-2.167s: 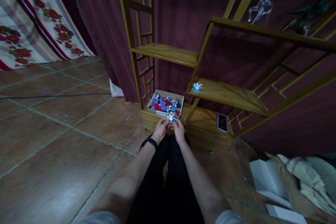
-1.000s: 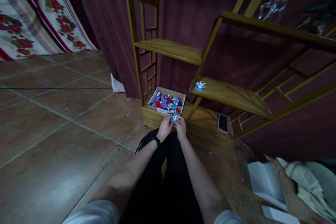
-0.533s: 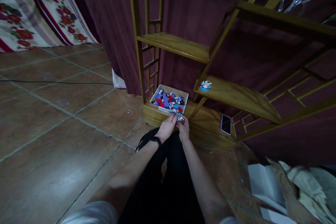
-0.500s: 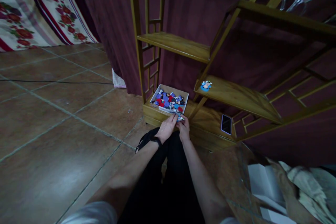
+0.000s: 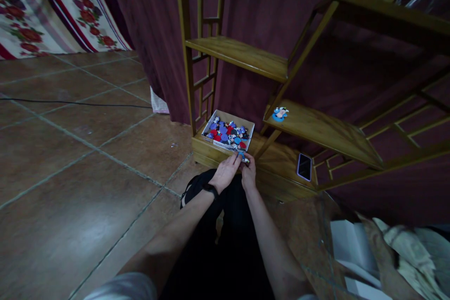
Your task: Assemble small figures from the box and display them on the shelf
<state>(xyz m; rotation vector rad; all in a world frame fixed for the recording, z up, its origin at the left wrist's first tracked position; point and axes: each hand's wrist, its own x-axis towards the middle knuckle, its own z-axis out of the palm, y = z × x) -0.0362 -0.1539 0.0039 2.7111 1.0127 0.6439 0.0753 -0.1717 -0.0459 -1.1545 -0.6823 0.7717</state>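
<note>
Between my fingers, just before the front of the white box, is a small toy figurine with blue and white parts. My left hand, a black band on its wrist, has its fingers closed on the figurine's left side. From the right, my right hand grips it too, and the fingers partly hide it. The white cardboard box holds a jumble of small figurines in purple, red, blue, black and white. Another figurine on a blue base is on the shelf above and to the right.
The wooden shelf unit stands before a dark red curtain. On its lowest board, right of the box, lies a phone. A cable crosses the tiled floor at left. White boxes and cloth lie at lower right.
The figurine in my hands has turned, showing more blue at the top with its white part lower right. My view has shifted slightly; the box and shelf figurine stay in place.
</note>
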